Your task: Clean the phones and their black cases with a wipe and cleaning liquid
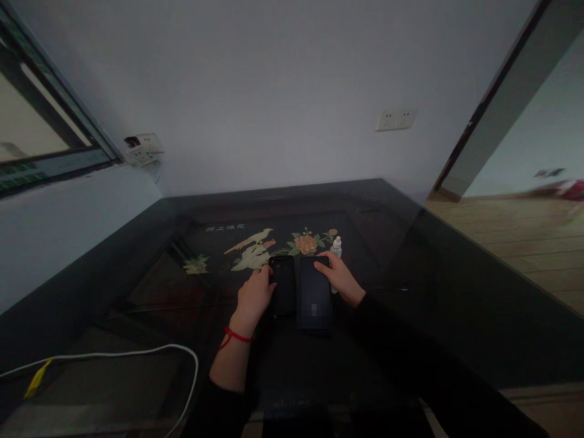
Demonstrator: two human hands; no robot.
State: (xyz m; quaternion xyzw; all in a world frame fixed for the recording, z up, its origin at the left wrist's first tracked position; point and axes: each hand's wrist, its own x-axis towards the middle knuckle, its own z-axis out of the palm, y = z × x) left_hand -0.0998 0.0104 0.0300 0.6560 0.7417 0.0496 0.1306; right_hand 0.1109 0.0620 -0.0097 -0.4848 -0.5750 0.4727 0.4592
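Note:
My left hand (258, 292), with a red string around the wrist, grips the left edge of a black phone case (283, 289) between thumb and fingers. Whether a phone is inside the case I cannot tell. Beside it on the right is a dark phone (314, 289) with a glossy face. My right hand (341, 277) is closed on its upper right edge, thumb on the front. The two lie side by side, close together, over the dark tabletop. Just behind my right hand stands a small clear bottle (336, 246) with a white cap, its lower part mostly covered by the hand.
The glossy black table (438, 292) bears a bird-and-flower picture (255, 249). A white cable (123, 351) with a yellow tag (38, 378) curves across the near left. Wall sockets (396, 119) are behind the table; a window (45, 109) is at left.

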